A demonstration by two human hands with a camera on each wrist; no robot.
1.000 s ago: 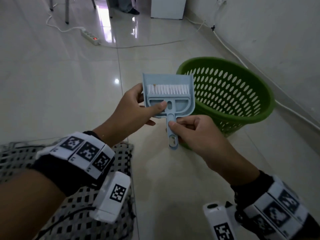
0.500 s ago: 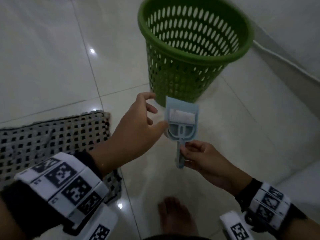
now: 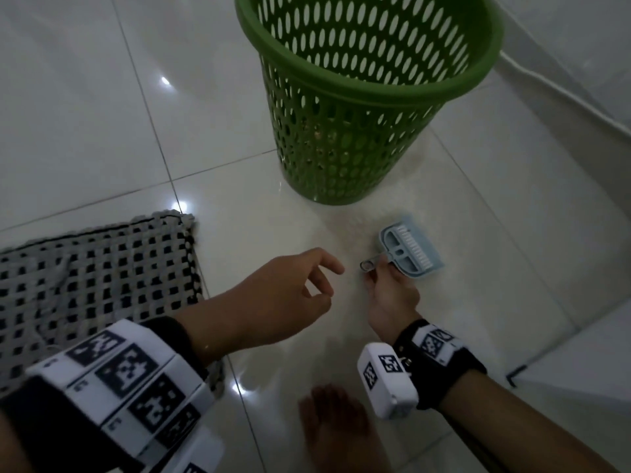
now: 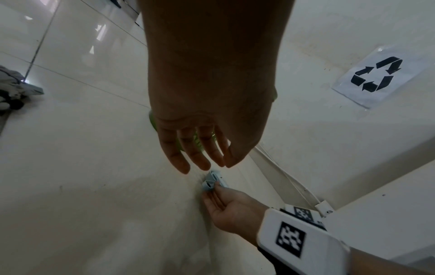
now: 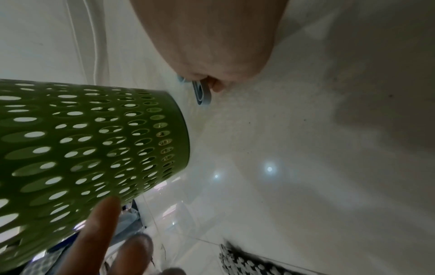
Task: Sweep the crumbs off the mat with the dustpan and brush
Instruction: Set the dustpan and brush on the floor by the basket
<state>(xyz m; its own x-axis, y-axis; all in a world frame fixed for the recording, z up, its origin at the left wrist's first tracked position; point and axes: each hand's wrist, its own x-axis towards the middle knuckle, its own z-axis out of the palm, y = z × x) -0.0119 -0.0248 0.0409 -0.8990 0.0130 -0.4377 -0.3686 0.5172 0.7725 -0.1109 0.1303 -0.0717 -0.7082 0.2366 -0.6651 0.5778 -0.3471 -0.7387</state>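
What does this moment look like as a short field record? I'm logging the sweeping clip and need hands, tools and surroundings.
left hand: open, holds nothing, hovers above the floor beside the right hand
right hand: pinches the handle of the dustpan
dustpan: light blue, low at the floor in front of the basket
brush: nested in the dustpan, white bristles showing
basket: green, perforated, upright on the tiled floor
mat: black-and-white woven, left of the hands
crumbs: none discernible on the mat
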